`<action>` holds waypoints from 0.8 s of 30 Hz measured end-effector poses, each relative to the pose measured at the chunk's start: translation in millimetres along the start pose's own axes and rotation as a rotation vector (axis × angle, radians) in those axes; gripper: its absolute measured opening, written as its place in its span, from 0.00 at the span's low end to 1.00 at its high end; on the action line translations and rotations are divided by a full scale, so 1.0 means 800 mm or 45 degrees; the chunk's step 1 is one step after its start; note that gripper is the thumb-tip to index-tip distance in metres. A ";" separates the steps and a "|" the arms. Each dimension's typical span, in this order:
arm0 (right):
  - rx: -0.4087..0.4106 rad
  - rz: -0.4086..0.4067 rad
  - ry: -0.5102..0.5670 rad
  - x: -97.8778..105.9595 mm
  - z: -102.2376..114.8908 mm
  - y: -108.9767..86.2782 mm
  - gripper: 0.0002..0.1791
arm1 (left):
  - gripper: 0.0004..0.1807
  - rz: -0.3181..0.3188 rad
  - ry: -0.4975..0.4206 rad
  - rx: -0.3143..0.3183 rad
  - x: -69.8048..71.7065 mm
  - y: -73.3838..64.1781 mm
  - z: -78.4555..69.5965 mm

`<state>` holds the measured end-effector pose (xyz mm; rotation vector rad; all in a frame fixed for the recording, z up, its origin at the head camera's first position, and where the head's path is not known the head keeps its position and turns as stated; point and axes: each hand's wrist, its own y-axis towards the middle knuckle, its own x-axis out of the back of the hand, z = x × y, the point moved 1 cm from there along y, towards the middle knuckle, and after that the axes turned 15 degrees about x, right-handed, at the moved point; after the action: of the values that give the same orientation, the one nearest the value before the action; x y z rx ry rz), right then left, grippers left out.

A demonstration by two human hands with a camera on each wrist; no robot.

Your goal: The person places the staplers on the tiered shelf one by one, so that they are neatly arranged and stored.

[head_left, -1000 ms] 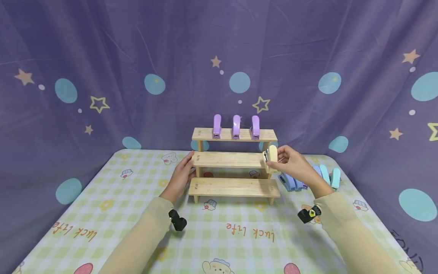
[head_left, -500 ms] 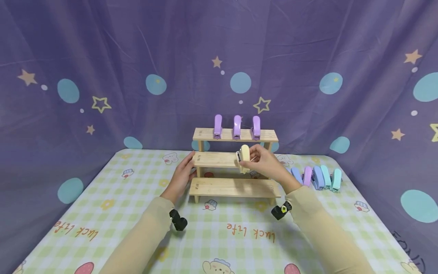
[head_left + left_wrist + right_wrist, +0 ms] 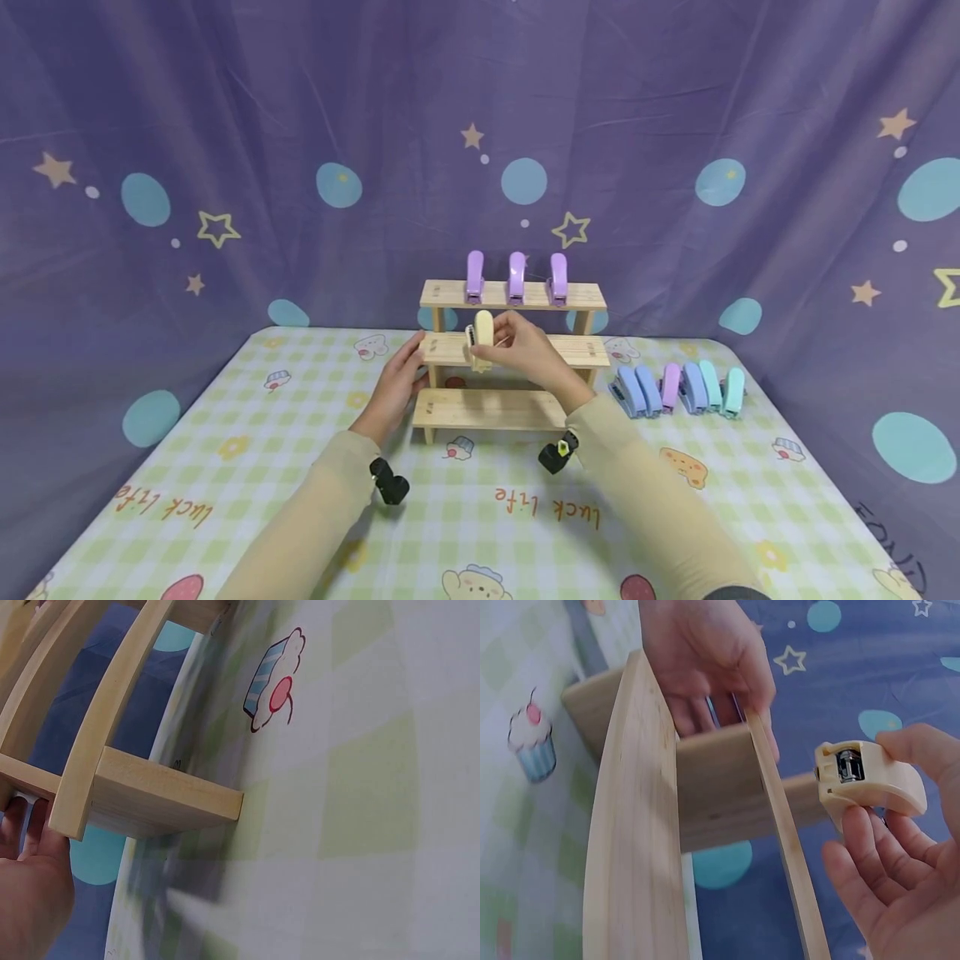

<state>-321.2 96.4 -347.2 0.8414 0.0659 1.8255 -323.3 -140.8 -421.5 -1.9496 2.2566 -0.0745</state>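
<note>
Your right fingers (image 3: 861, 834) pinch the stapler (image 3: 891, 781), perhaps for control. Your left hand (image 3: 393, 383) grips the shelf (image 3: 487, 408) at nine o'clock, probably steadying it.

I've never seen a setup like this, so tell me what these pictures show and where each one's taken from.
There's no machine, just a person's bare left hand and right hand. The wide picture comes from a camera on the head, looking down. The other two come from a left wrist camera and a right wrist camera.

On the checked cloth stands a wooden rack, three purple staplers on its top step. To the right are three blue staplers, one purple stapler and two mint staplers.

The right hand pinches a cream stapler by the middle step; the left holds the rack's left end.
</note>
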 end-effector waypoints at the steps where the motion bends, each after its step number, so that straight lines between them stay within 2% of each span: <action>1: 0.004 -0.010 -0.002 -0.005 0.001 0.004 0.25 | 0.28 0.002 -0.012 0.010 -0.001 -0.002 -0.002; 7: 0.032 -0.048 0.009 -0.027 0.008 0.021 0.24 | 0.28 0.012 -0.026 0.053 -0.006 -0.018 -0.021; 10: 0.035 -0.042 0.007 -0.035 0.009 0.027 0.24 | 0.28 0.018 -0.008 0.056 -0.007 -0.020 -0.024; 18: -0.007 -0.049 0.058 -0.054 0.004 0.039 0.25 | 0.29 0.007 -0.020 0.040 0.000 -0.001 -0.006; 24: -0.051 -0.086 0.055 -0.064 0.004 0.045 0.25 | 0.28 0.001 0.001 0.002 0.002 0.001 0.000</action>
<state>-338.9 37.1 -355.8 0.7631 0.0844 1.7760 -324.0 -142.3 -421.8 -1.9482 2.2571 -0.0763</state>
